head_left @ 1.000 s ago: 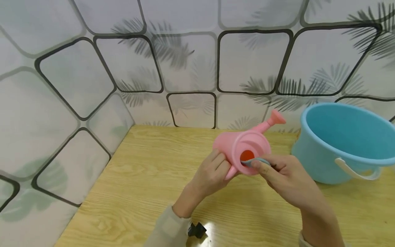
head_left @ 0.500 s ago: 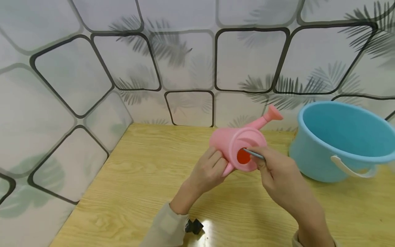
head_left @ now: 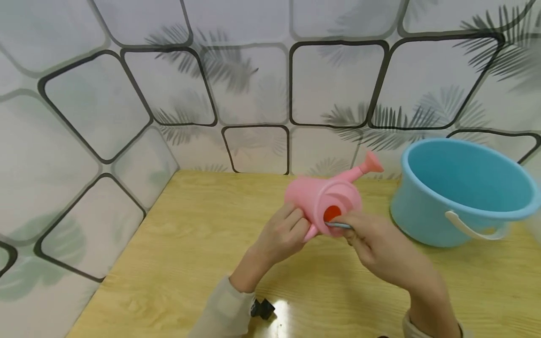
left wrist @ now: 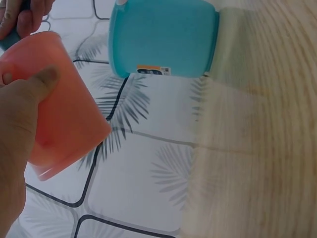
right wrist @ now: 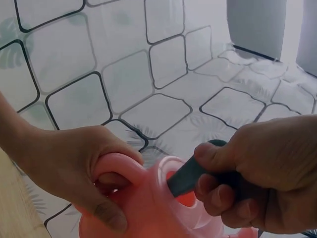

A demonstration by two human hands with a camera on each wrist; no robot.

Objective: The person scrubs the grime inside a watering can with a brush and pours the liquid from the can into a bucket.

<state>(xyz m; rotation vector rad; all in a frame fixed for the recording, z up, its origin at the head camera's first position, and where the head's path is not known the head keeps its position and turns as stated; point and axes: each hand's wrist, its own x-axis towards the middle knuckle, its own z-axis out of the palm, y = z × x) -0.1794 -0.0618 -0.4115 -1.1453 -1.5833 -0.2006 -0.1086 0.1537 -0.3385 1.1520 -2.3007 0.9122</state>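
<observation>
A pink watering can is held tilted above the table, its top opening toward me and its spout pointing up and right. My left hand grips its handle; in the right wrist view the fingers pass through the handle loop. My right hand pinches a grey-blue piece that looks like folded cloth. Its free end lies at the lower edge of the can's opening, where the inside shows orange-red. From the right wrist, the cloth reaches into the opening. How deep it goes is hidden.
A light blue bucket with a white handle stands at the right, near the back wall with its dark-lined pattern. The wood-grain table spreads beneath both hands. A small black object sits beside the left sleeve.
The right hand has moved the cloth about at the can's opening: inside it first, then at its upper edge, now at its lower edge. The left hand keeps its grip.
</observation>
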